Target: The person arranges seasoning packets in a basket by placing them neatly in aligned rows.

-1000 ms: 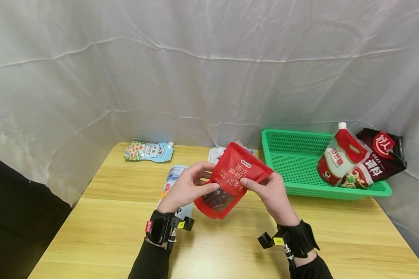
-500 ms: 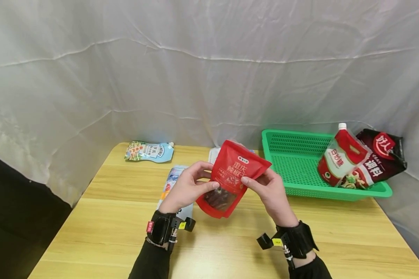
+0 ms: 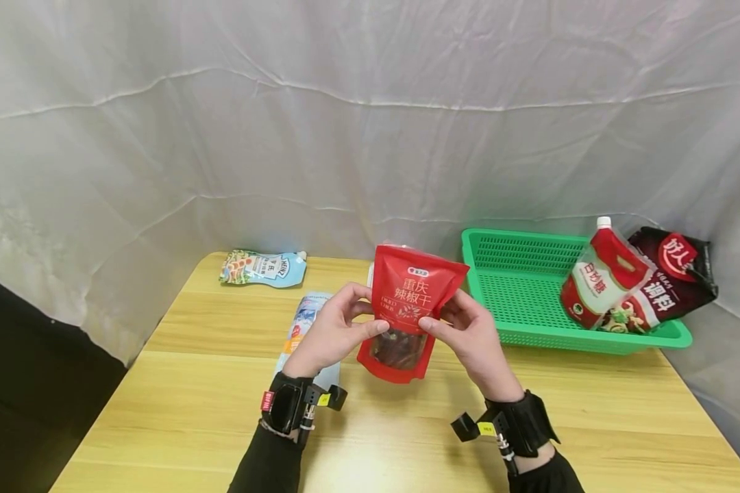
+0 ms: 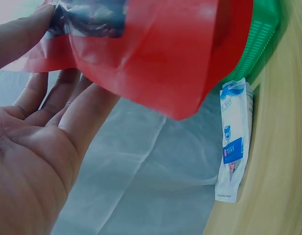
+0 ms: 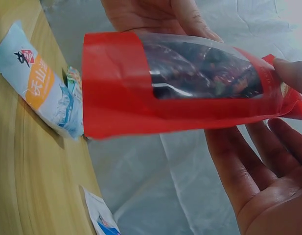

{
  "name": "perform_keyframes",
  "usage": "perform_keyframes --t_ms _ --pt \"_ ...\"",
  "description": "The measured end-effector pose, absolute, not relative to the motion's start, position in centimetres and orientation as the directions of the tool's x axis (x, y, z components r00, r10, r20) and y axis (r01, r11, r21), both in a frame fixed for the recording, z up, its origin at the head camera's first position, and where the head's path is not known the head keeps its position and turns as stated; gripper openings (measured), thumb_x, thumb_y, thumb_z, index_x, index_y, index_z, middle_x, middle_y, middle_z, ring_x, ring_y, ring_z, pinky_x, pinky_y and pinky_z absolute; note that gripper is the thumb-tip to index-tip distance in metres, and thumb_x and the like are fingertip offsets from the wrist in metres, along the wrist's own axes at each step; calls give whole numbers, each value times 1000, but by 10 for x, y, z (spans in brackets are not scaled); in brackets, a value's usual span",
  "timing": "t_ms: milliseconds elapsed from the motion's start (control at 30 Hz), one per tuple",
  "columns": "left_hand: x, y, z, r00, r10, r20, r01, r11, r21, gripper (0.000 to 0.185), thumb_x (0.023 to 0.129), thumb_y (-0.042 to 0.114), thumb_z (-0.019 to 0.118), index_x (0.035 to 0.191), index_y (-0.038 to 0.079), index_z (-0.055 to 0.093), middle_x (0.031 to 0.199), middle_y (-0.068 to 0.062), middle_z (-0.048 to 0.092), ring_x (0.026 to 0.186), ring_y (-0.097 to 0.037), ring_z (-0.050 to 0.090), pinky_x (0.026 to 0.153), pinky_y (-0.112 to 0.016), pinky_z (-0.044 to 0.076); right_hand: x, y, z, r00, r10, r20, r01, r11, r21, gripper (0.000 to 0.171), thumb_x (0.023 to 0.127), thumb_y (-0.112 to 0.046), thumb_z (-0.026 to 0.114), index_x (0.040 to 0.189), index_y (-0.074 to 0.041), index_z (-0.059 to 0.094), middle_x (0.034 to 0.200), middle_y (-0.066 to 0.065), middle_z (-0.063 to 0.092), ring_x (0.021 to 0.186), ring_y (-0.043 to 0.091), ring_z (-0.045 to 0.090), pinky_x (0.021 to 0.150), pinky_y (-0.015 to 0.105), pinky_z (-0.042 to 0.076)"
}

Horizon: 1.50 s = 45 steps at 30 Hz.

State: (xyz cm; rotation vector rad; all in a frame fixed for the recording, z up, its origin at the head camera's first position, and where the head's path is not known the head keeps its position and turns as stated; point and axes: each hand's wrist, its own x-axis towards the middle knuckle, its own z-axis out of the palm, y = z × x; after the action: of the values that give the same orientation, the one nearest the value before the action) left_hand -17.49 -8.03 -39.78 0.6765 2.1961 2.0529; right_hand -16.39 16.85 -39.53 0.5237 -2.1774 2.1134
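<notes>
A red stand-up pouch (image 3: 410, 308) with a clear window showing dark dried chillies is held upright above the table, between both hands. My left hand (image 3: 339, 329) pinches its left edge with thumb in front and fingers behind. My right hand (image 3: 462, 329) pinches its right edge the same way. In the left wrist view the red pouch (image 4: 160, 54) lies across my fingers (image 4: 67, 117). The right wrist view shows the pouch (image 5: 170, 88) and its window, with my right thumb (image 5: 290, 71) on its edge.
A green plastic basket (image 3: 524, 287) stands at the right, with a red-and-white spout pouch (image 3: 604, 274) and a dark bag (image 3: 672, 274) leaning in it. On the wooden table (image 3: 191, 404) lie a light blue pouch (image 3: 262, 267), a white-blue packet (image 3: 305, 318) under my left hand, and another packet (image 4: 234, 147).
The red pouch has turned from tilted to upright and shifted slightly left. Both hands kept hold of it and moved a little closer together.
</notes>
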Motion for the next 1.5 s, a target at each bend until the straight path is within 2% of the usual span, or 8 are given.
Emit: perform_keyframes --t_ms 267,567,900,1233,1500 --pt "-175 -80 -397 -903 371 218 247 33 968 40 94 8 76 129 8 56 131 -10 64 120 -30 64 92 -45 61 -164 169 -396 -938 -203 279 -288 12 -958 57 93 -3 76 146 -8 56 127 9 66 107 27 65 89 34 61" --pt "-176 -80 -397 -889 382 251 276 13 961 53 95 8 76 142 9 53 137 -11 61 120 -30 64 95 -40 60 -163 171 -393 -940 -207 273 -292 71 -954 56 91 -7 80 143 -8 59 123 10 68 102 27 66 85 35 63" --pt "-175 -81 -397 -881 387 273 299 8 954 61 93 11 78 148 13 51 136 -10 63 119 -30 65 94 -42 60 -167 172 -397 -918 -286 275 -328 157 -932 52 87 -6 83 136 -6 64 114 16 70 98 28 68 83 36 63" --pt "-175 -81 -398 -880 382 283 320 36 947 58 93 11 78 145 14 54 131 -7 66 115 -28 65 90 -41 62 -168 171 -398 -913 -318 256 -318 159 -935 54 87 -5 83 137 -4 63 115 18 70 102 29 68 85 35 63" --pt "-173 -79 -397 -881 393 264 304 42 952 56 93 13 79 144 12 55 130 -9 66 114 -27 67 91 -38 61 -165 175 -387 -899 -319 301 -367 172 -914 59 86 -4 84 141 -9 60 124 14 69 108 26 69 87 36 62"
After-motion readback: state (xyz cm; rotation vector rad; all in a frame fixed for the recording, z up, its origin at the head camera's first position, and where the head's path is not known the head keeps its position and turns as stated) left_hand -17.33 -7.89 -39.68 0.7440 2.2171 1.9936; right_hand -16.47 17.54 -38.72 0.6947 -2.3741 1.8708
